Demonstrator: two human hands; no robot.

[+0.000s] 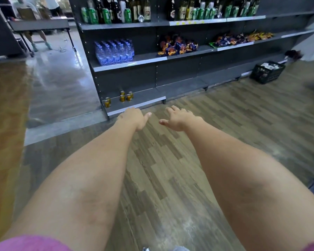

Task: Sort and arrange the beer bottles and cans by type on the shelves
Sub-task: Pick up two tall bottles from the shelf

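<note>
Beer stock sits on the top tier of the dark grey metal shelving unit (152,24): green aluminium beer cans (92,16) mixed w/ tall dark glass beer bottles (134,9) on the left section, more green cans and brown/green bottles (207,12) on the section to the right. Types are interleaved, cans in front of and between bottles. One silver can (140,18) lies on its side, end facing out, near the right end of the left group.

Bottom tier, left end: five small gold-coloured cans (125,96) standing upright, one pair apart (107,102) at the far left, the other three clustered just beside.

Both arms reach fwd and down toward that bottom tier. Left hand (132,117) has fingers relaxed, thumb sticking out to the side, holding nothing; it hangs over the white front edge strip of the lowest shelf. Right hand (178,117) is spread, fingers loose, thumb out, also empty, over the wood-look plank floor (170,169). Hands are near each other, not touching.

Mid tier: shrink-wrapped pack of clear plastic water bottles w/ blue labels (114,52), then piles of blue and orange snack bags (178,45). A black plastic crate (267,71) sits on the floor at the far right. Pink sleeve edge (29,243) at the lower left corner
</note>
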